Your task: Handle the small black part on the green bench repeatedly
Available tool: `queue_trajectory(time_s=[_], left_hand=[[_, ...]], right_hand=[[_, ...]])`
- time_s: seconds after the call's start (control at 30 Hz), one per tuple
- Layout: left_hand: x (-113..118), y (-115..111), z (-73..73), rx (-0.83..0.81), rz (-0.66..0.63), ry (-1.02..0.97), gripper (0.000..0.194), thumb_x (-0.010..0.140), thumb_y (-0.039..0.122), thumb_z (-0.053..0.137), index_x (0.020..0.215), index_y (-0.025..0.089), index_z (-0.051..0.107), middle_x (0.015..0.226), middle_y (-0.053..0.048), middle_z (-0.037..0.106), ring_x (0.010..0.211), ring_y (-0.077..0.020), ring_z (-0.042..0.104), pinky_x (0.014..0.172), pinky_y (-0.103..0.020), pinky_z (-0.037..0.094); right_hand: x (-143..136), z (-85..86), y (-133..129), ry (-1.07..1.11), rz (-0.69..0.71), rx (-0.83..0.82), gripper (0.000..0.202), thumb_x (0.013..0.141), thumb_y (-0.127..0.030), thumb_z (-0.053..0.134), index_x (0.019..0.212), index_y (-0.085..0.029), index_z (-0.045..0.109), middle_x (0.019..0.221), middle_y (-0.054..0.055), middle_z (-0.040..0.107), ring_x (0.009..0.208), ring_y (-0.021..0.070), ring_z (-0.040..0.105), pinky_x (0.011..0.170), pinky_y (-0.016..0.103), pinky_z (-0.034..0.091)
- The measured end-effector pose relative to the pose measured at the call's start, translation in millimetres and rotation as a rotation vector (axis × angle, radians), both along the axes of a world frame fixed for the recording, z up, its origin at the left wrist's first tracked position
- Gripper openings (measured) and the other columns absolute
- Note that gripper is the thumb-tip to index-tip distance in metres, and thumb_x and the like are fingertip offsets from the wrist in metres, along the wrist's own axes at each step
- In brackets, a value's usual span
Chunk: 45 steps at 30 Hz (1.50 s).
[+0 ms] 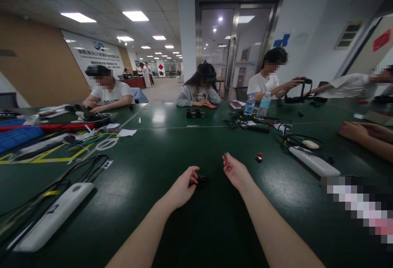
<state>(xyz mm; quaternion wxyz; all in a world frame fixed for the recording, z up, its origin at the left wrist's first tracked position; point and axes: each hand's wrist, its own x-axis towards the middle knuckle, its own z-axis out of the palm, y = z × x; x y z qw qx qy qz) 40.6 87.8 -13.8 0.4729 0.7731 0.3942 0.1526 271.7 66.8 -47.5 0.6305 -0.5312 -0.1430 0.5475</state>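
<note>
My left hand (184,184) is closed on a small black object (202,179) at the middle of the dark green table (215,227); its kind is too small and dark to make out. To the right and a little farther off, my right hand (236,170) pinches a tiny greyish piece (226,155) between thumb and fingertips, held apart from the black object. Right of that hand lies a small red and black part (259,157) on the tabletop.
White power strips (55,217) with black cables lie at left and right (315,161). Water bottles (264,104) and tangled cables stand beyond. A black block (195,113) sits at the far side. Several people sit around; another person's hands (359,131) rest at right.
</note>
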Motion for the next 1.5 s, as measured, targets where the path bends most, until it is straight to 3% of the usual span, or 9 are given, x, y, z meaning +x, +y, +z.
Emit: queue_trajectory(time_s=[0.2, 0.4, 0.53, 0.67, 0.83, 1.0, 1.27, 1.5], left_hand=[[0, 1, -3.3, -0.015, 0.018, 0.002, 0.046, 0.076, 0.009, 0.047, 0.118, 0.024, 0.038, 0.102, -0.003, 0.05, 0.093, -0.0148, 0.052, 0.083, -0.03, 0.045], [1, 4, -11.2, 0.045, 0.036, 0.005, 0.052, 0.073, 0.006, 0.048, 0.119, 0.024, 0.034, 0.098, -0.003, 0.052, 0.091, -0.0152, 0.053, 0.084, -0.032, 0.043], [2, 2, -6.8, 0.051, 0.017, -0.01, 0.051, 0.072, 0.007, 0.048, 0.119, 0.024, 0.035, 0.097, -0.002, 0.052, 0.089, -0.0144, 0.053, 0.083, -0.03, 0.043], [4, 1, -2.8, 0.036, 0.027, -0.038, 0.045, 0.074, 0.008, 0.044, 0.117, 0.021, 0.036, 0.095, -0.002, 0.052, 0.086, -0.013, 0.053, 0.08, -0.028, 0.044], [6, 2, -0.4, -0.007, 0.084, -0.006, 0.032, 0.085, 0.03, 0.036, 0.114, 0.02, 0.044, 0.095, -0.004, 0.055, 0.083, -0.0143, 0.054, 0.075, -0.028, 0.045], [9, 3, 2.8, 0.072, 0.062, 0.049, 0.028, 0.079, 0.032, 0.049, 0.105, 0.021, 0.055, 0.097, -0.003, 0.056, 0.085, -0.0157, 0.053, 0.076, -0.028, 0.044], [9, 6, 2.4, 0.051, 0.063, 0.102, 0.024, 0.08, 0.031, 0.046, 0.096, 0.02, 0.059, 0.096, -0.003, 0.059, 0.086, -0.0154, 0.054, 0.077, -0.027, 0.044], [11, 3, 3.9, 0.022, 0.054, 0.101, 0.023, 0.08, 0.032, 0.044, 0.092, 0.019, 0.059, 0.088, -0.001, 0.06, 0.081, -0.0153, 0.055, 0.075, -0.027, 0.042]], right_hand=[[-3, 4.6, -1, 0.028, -0.012, 0.011, 0.017, 0.078, -0.031, 0.057, 0.091, -0.023, 0.06, 0.097, 0.004, 0.061, 0.079, 0.0141, 0.059, 0.058, 0.023, 0.05], [-12, 13.6, -4, -0.011, 0.024, 0.021, 0.016, 0.073, -0.03, 0.063, 0.087, -0.022, 0.062, 0.091, 0.002, 0.063, 0.069, 0.0105, 0.056, 0.055, 0.021, 0.045], [-27, 21.1, -9, -0.293, 0.259, 0.082, 0.027, 0.068, -0.028, 0.068, 0.092, -0.02, 0.061, 0.086, 0.003, 0.063, 0.066, 0.0112, 0.054, 0.056, 0.024, 0.042], [-42, 24.9, -13, -0.505, 0.468, 0.164, 0.026, 0.066, -0.023, 0.067, 0.09, -0.016, 0.058, 0.082, 0.003, 0.064, 0.074, 0.0142, 0.058, 0.069, 0.029, 0.045], [-49, 28.4, -17, -0.642, 0.635, 0.162, 0.023, 0.071, -0.026, 0.062, 0.093, -0.018, 0.06, 0.089, 0.003, 0.064, 0.082, 0.0165, 0.059, 0.076, 0.033, 0.045], [-47, 29.4, -19, -0.716, 0.675, 0.189, 0.025, 0.072, -0.03, 0.062, 0.094, -0.02, 0.061, 0.093, 0.003, 0.062, 0.087, 0.0179, 0.057, 0.077, 0.033, 0.044], [-47, 35.1, -20, -0.737, 0.698, 0.155, 0.028, 0.075, -0.033, 0.058, 0.1, -0.02, 0.062, 0.098, 0.003, 0.063, 0.09, 0.0175, 0.056, 0.079, 0.031, 0.043], [-44, 25.2, -15, -0.683, 0.642, 0.104, 0.027, 0.08, -0.033, 0.049, 0.1, -0.017, 0.061, 0.088, 0.005, 0.063, 0.073, 0.0148, 0.055, 0.063, 0.028, 0.044]])
